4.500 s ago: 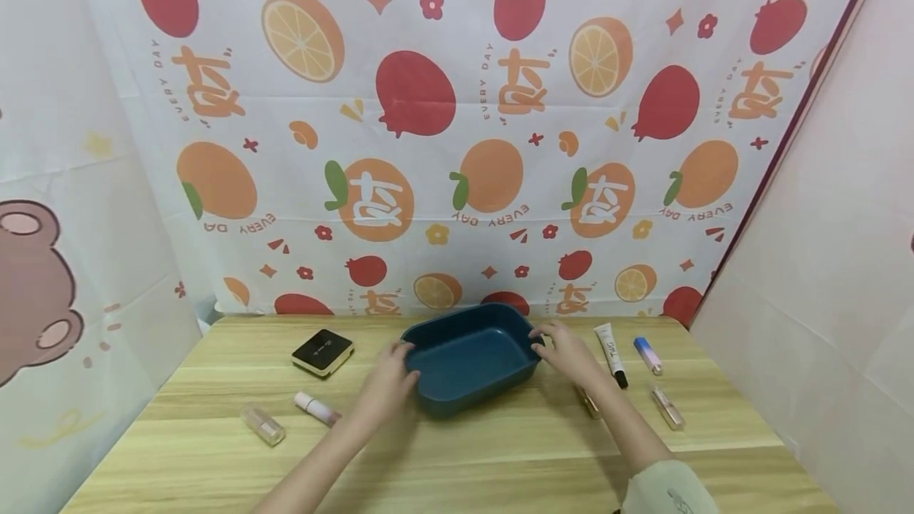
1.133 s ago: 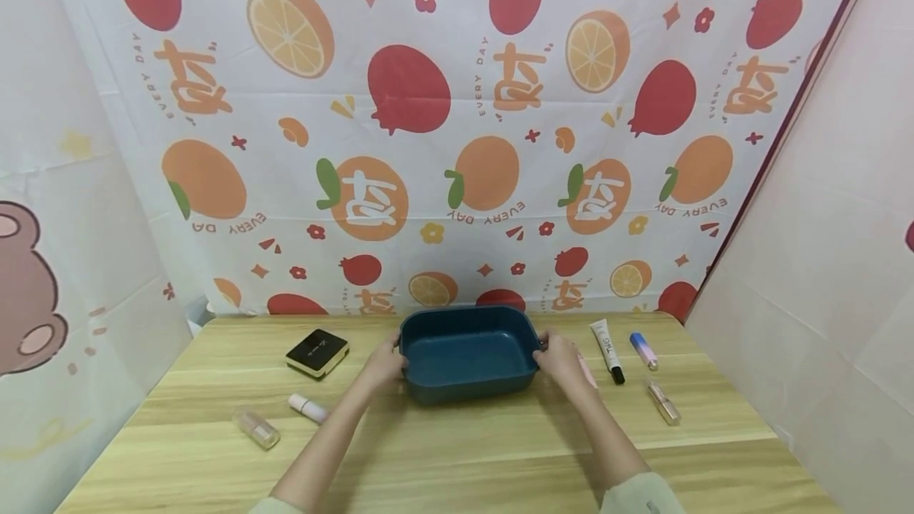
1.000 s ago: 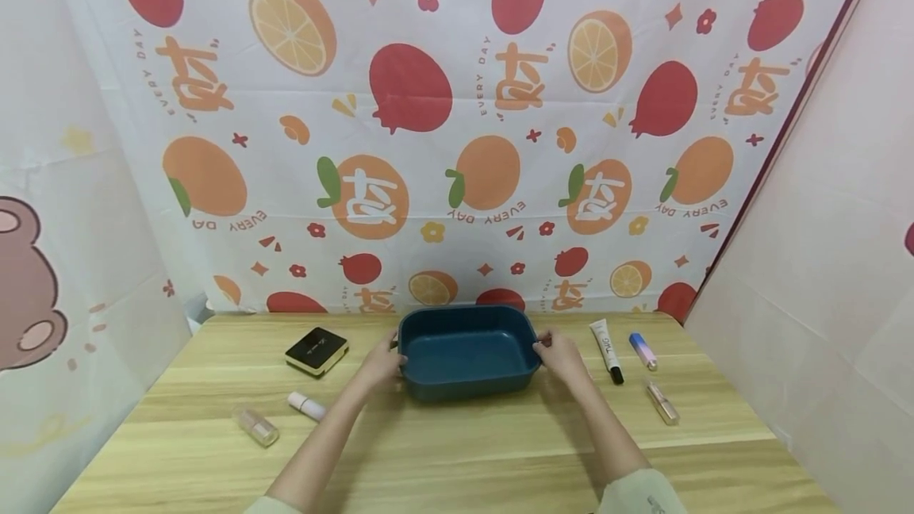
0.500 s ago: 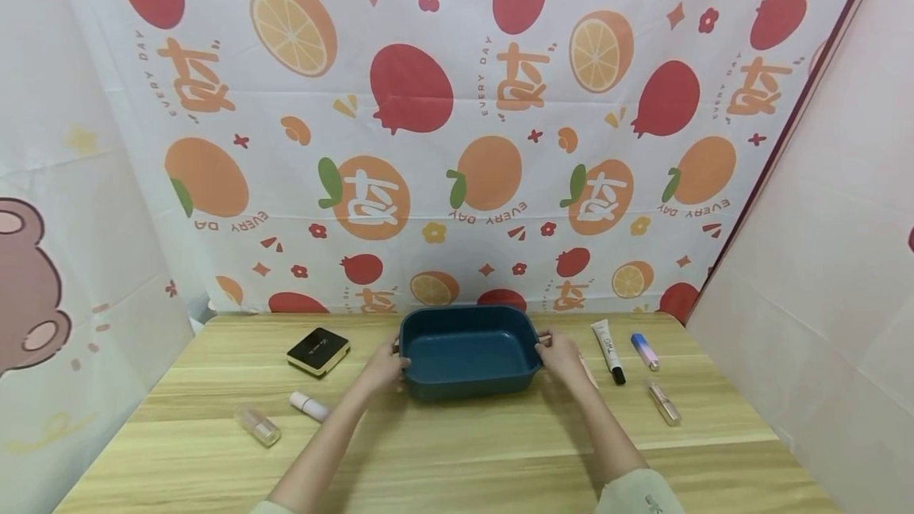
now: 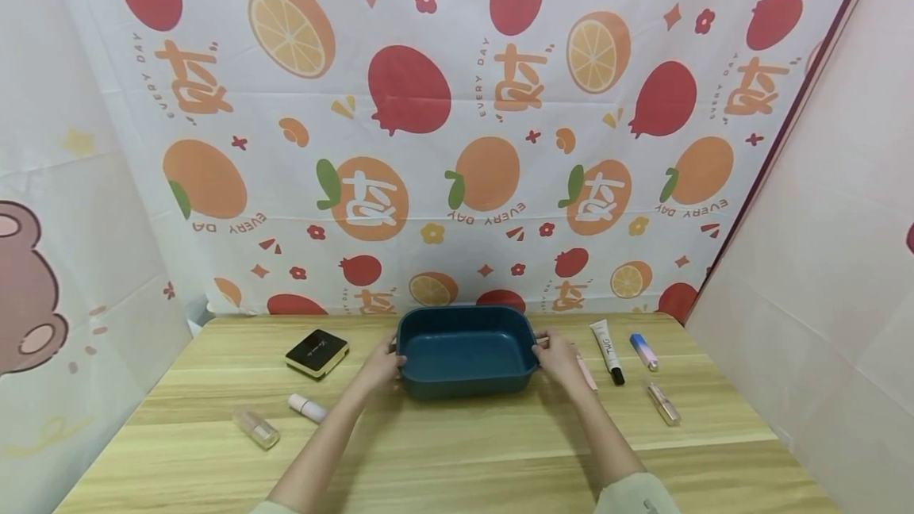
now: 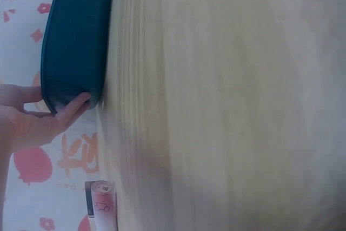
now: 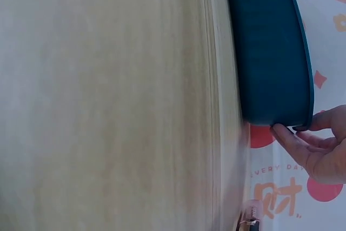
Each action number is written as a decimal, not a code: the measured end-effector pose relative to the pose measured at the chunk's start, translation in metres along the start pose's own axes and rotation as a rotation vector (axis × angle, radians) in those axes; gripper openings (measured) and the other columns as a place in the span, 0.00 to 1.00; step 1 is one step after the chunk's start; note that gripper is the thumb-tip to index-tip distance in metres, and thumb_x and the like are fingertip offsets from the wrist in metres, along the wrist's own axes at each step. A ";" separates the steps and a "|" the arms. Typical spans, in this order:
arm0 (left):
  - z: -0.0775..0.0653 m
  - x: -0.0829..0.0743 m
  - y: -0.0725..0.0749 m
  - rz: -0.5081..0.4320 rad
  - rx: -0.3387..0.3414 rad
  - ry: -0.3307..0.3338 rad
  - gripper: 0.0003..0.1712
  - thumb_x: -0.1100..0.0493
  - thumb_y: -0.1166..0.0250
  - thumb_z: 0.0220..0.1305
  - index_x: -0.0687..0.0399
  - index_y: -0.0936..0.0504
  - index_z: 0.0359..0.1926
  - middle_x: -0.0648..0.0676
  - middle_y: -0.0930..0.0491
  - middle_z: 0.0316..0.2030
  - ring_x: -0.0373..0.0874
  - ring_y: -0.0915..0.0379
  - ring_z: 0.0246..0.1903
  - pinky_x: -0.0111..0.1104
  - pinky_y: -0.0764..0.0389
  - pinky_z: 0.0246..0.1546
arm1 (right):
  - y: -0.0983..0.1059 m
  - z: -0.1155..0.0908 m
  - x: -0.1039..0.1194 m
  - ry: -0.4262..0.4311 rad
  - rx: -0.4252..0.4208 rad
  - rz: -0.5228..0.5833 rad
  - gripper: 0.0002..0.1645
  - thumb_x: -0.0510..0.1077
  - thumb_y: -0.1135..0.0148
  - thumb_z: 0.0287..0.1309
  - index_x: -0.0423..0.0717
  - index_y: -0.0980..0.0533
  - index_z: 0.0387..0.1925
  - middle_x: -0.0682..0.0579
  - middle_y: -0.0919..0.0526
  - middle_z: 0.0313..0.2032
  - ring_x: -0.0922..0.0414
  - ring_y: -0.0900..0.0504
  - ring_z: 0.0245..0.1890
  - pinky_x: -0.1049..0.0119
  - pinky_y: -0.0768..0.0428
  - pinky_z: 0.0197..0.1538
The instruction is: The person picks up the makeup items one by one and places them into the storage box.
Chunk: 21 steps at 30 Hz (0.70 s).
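Observation:
A dark teal rectangular storage box (image 5: pixel 464 389) stands at the back middle of the table, its long side facing me and its inside bare. My left hand (image 5: pixel 382 363) grips the left end, with the thumb on the near side; the left wrist view shows that hand (image 6: pixel 38 120) at the box's corner. At the other end my right hand (image 5: pixel 560 359) pinches the box's edge. In the right wrist view the fingers of that hand (image 7: pixel 319 147) are bent against the end of the box (image 7: pixel 270 52). Some fingertips are hidden behind the box ends.
Left on the table (image 5: pixel 457 466) lie a black compact (image 5: pixel 317 352), a white-capped tube (image 5: pixel 307 408) and a clear lip tube (image 5: pixel 257 427). Right lie a pink item (image 5: pixel 587 372), a white squeeze tube (image 5: pixel 608 351), a blue-pink tube (image 5: pixel 644 351) and another lip tube (image 5: pixel 663 404). A fruit-print curtain hangs behind.
Several seconds ago the box sat askew with its right end farther back; it has turned square to the table, both hands on its ends. Over the last second, almost nothing has moved.

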<state>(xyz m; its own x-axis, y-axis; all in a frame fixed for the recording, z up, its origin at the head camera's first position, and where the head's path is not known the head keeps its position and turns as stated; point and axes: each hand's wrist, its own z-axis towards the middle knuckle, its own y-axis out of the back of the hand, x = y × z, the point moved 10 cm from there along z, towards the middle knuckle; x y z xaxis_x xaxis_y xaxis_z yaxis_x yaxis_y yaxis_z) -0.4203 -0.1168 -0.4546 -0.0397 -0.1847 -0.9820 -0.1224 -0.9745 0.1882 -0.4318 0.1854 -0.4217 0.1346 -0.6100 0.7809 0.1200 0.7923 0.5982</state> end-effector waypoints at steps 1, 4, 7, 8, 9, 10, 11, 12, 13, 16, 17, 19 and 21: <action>-0.001 -0.002 -0.001 0.007 0.000 -0.001 0.35 0.70 0.50 0.62 0.65 0.51 0.68 0.76 0.41 0.58 0.57 0.27 0.36 0.44 0.21 0.30 | 0.000 0.000 0.000 -0.002 -0.001 0.004 0.13 0.31 0.46 0.57 0.30 0.27 0.44 0.43 0.20 0.31 0.50 0.20 0.28 0.66 0.21 0.24; -0.014 -0.016 -0.003 0.045 -0.027 0.058 0.33 0.73 0.54 0.61 0.71 0.52 0.67 0.79 0.45 0.58 0.62 0.30 0.41 0.48 0.22 0.34 | 0.000 0.000 -0.001 -0.003 -0.006 0.009 0.13 0.31 0.46 0.57 0.29 0.27 0.44 0.42 0.20 0.31 0.50 0.19 0.27 0.67 0.21 0.24; -0.019 -0.023 -0.004 0.058 -0.027 0.077 0.32 0.74 0.56 0.62 0.73 0.54 0.67 0.80 0.47 0.59 0.65 0.31 0.43 0.49 0.22 0.36 | -0.001 0.000 -0.002 -0.003 -0.006 0.019 0.13 0.31 0.46 0.57 0.29 0.27 0.44 0.42 0.20 0.31 0.49 0.19 0.27 0.67 0.21 0.24; -0.020 -0.023 -0.004 0.060 -0.027 0.083 0.32 0.73 0.56 0.63 0.73 0.55 0.67 0.80 0.47 0.59 0.65 0.31 0.43 0.49 0.23 0.36 | -0.001 0.000 -0.001 0.000 -0.006 0.021 0.13 0.31 0.46 0.57 0.29 0.27 0.44 0.42 0.20 0.31 0.49 0.19 0.28 0.67 0.21 0.24; -0.020 -0.024 -0.004 0.063 -0.025 0.083 0.32 0.73 0.56 0.63 0.73 0.55 0.67 0.80 0.48 0.59 0.65 0.31 0.43 0.49 0.23 0.37 | -0.001 0.000 -0.001 0.001 -0.006 0.022 0.13 0.31 0.46 0.57 0.29 0.27 0.44 0.42 0.20 0.31 0.49 0.19 0.28 0.67 0.21 0.24; -0.021 -0.024 -0.003 0.063 -0.025 0.085 0.32 0.73 0.57 0.63 0.73 0.55 0.67 0.80 0.48 0.59 0.65 0.31 0.43 0.49 0.23 0.37 | -0.002 0.000 -0.001 0.004 -0.005 0.026 0.13 0.31 0.46 0.57 0.29 0.27 0.44 0.42 0.20 0.31 0.49 0.19 0.28 0.67 0.21 0.23; -0.020 -0.023 -0.003 0.061 -0.026 0.085 0.32 0.73 0.57 0.63 0.73 0.56 0.67 0.80 0.48 0.59 0.65 0.31 0.43 0.49 0.23 0.38 | -0.002 0.000 0.000 0.005 -0.004 0.028 0.13 0.31 0.46 0.57 0.29 0.27 0.44 0.42 0.20 0.31 0.49 0.19 0.28 0.66 0.21 0.23; -0.021 -0.023 -0.002 0.057 -0.028 0.086 0.32 0.73 0.57 0.63 0.73 0.55 0.67 0.80 0.47 0.59 0.65 0.31 0.43 0.49 0.23 0.38 | -0.002 -0.001 0.001 0.008 -0.004 0.031 0.13 0.31 0.46 0.57 0.29 0.27 0.44 0.42 0.20 0.31 0.49 0.19 0.27 0.66 0.21 0.23; -0.021 -0.023 -0.002 0.056 -0.028 0.085 0.32 0.74 0.57 0.63 0.73 0.55 0.67 0.80 0.47 0.59 0.65 0.31 0.43 0.49 0.23 0.38 | -0.002 -0.001 0.002 0.012 -0.006 0.026 0.13 0.31 0.46 0.57 0.29 0.27 0.44 0.42 0.20 0.31 0.49 0.19 0.27 0.66 0.21 0.23; -0.021 -0.022 0.001 0.048 -0.038 0.083 0.32 0.74 0.57 0.62 0.74 0.55 0.67 0.80 0.47 0.59 0.64 0.31 0.43 0.49 0.23 0.37 | -0.003 0.000 0.003 0.016 -0.007 0.031 0.13 0.31 0.45 0.57 0.29 0.27 0.44 0.43 0.19 0.31 0.51 0.19 0.26 0.66 0.21 0.24; -0.022 -0.022 0.002 0.047 -0.041 0.085 0.32 0.74 0.56 0.62 0.74 0.55 0.67 0.80 0.47 0.59 0.64 0.31 0.43 0.49 0.23 0.37 | -0.004 0.000 0.003 0.017 -0.007 0.029 0.13 0.31 0.45 0.56 0.29 0.27 0.44 0.43 0.19 0.31 0.52 0.19 0.26 0.67 0.21 0.25; -0.022 -0.021 0.003 0.048 -0.048 0.090 0.32 0.74 0.56 0.63 0.74 0.55 0.67 0.79 0.47 0.59 0.64 0.30 0.43 0.48 0.22 0.37 | -0.005 0.000 0.003 0.016 -0.005 0.029 0.13 0.31 0.45 0.56 0.30 0.27 0.44 0.43 0.19 0.31 0.53 0.20 0.27 0.67 0.21 0.26; -0.023 -0.021 0.004 0.046 -0.049 0.093 0.32 0.74 0.56 0.63 0.74 0.55 0.67 0.79 0.47 0.60 0.64 0.30 0.43 0.48 0.22 0.37 | -0.006 0.000 0.003 0.013 0.000 0.040 0.13 0.31 0.45 0.57 0.30 0.27 0.44 0.43 0.20 0.31 0.53 0.20 0.28 0.66 0.21 0.27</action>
<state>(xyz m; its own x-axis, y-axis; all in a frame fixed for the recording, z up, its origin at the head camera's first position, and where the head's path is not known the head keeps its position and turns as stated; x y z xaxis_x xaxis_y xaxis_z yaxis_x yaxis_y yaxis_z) -0.3970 -0.1201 -0.4333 0.0484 -0.2384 -0.9699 -0.0735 -0.9693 0.2346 -0.4322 0.1788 -0.4228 0.1515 -0.5783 0.8016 0.1141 0.8158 0.5670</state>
